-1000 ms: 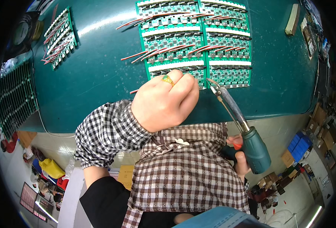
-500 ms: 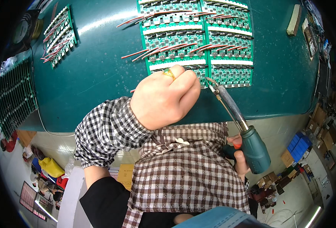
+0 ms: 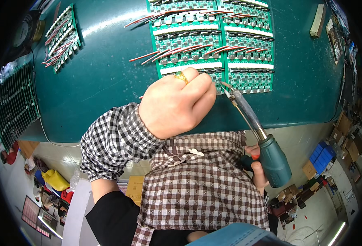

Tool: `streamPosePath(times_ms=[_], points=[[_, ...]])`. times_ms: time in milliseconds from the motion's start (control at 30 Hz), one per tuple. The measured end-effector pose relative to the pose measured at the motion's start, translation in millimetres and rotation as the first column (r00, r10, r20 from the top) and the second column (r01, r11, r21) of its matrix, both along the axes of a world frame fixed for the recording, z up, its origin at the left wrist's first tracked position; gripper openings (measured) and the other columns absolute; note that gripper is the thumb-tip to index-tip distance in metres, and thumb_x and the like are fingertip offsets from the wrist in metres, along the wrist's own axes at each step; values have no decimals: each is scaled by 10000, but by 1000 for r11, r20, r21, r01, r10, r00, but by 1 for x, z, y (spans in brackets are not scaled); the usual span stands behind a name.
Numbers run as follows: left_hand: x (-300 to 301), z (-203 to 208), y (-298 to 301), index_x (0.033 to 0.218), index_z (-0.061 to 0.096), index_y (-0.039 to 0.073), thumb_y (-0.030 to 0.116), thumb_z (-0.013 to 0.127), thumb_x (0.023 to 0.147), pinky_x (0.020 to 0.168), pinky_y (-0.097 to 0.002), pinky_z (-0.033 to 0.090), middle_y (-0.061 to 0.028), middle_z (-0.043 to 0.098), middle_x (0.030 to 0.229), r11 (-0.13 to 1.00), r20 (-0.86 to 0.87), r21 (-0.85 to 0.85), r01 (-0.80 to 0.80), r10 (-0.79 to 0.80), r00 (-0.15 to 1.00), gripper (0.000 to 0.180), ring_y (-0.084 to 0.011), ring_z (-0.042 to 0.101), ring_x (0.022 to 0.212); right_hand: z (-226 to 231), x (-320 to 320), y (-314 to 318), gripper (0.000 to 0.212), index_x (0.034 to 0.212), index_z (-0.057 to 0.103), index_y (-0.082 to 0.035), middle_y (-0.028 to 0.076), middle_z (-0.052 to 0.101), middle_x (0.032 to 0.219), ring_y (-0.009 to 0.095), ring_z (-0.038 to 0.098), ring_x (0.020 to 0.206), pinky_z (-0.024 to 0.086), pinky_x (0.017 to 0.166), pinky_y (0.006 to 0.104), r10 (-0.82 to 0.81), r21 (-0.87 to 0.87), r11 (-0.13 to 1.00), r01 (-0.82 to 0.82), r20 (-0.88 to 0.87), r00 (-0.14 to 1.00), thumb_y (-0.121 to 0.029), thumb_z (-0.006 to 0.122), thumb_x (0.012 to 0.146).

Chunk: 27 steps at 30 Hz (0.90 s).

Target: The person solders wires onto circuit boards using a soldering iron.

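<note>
My right hand is wrapped round the dark green handle of a soldering iron, which has a thin feed tube along its metal barrel. Its bent tip is at the near edge of the green circuit boards, close to the gap between the left and right panels. My left hand, with a green-stoned ring, is closed over the near edge of the left panel. Its fingertips are hidden beneath it, as is anything they pinch. A small red wire end shows at its left side. Red, white and black wires lie across the upper board rows.
A smaller wired board lies at the left of the green table. Beyond the table's left edge is a stack of boards, below a dark fan-like device. A pale block lies at the far right.
The iron's tip has shifted slightly left, towards the fingers of my left hand. My left hand stays almost in place, still closed. The whole scene has slid a little in view.
</note>
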<state>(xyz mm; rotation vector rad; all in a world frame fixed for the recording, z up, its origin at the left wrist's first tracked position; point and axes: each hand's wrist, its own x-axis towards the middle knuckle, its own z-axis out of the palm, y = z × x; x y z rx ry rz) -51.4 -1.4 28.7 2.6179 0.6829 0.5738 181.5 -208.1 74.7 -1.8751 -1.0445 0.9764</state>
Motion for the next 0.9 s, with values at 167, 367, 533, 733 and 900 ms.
streamPosePath(times_ms=[167, 367, 533, 733, 900], points=[[0, 0, 2, 1059, 721, -47, 51, 706, 712, 671, -325, 556, -108, 627, 966, 1000, 9, -21, 19, -19, 1000, 360, -237, 656, 838, 1, -2, -2, 518, 1005, 766, -16, 58, 735, 941, 193, 694, 846, 545, 746, 325, -38, -24, 999, 38, -6, 999, -484, 872, 810], [-1, 1, 1, 1060, 727, -37, 60, 703, 699, 664, -323, 552, -104, 631, 971, 1000, -4, -15, 2, -2, 1000, 374, -232, 655, 837, 2, -1, 0, 505, 995, 769, -42, 35, 730, 926, 187, 659, 812, 524, 716, 324, 34, -5, 999, -34, 76, 997, -502, 864, 811], [-2, 0, 1, 1055, 737, -14, 57, 711, 699, 641, -314, 538, -87, 635, 969, 1000, -12, -10, -15, 15, 1000, 364, -218, 654, 831, 3, -3, 3, 490, 980, 768, -48, 34, 727, 915, 188, 662, 817, 526, 726, 327, 43, 2, 999, -43, 81, 996, -495, 868, 807], [0, -3, 4, 1034, 744, 2, 51, 719, 709, 640, -312, 541, -72, 637, 961, 999, 35, -37, -25, 26, 999, 329, -212, 653, 827, 6, -3, 6, 455, 986, 771, -60, 40, 726, 915, 213, 665, 836, 527, 735, 344, 64, -3, 998, -64, 97, 993, -465, 875, 804], [0, 2, 5, 1026, 743, -1, 53, 721, 712, 644, -313, 545, -74, 636, 961, 1000, -5, -18, -15, 15, 1000, 319, -213, 652, 831, 13, -5, 14, 426, 987, 770, -60, 44, 728, 915, 225, 668, 842, 529, 736, 352, 69, -30, 997, -67, 80, 994, -436, 872, 813]])
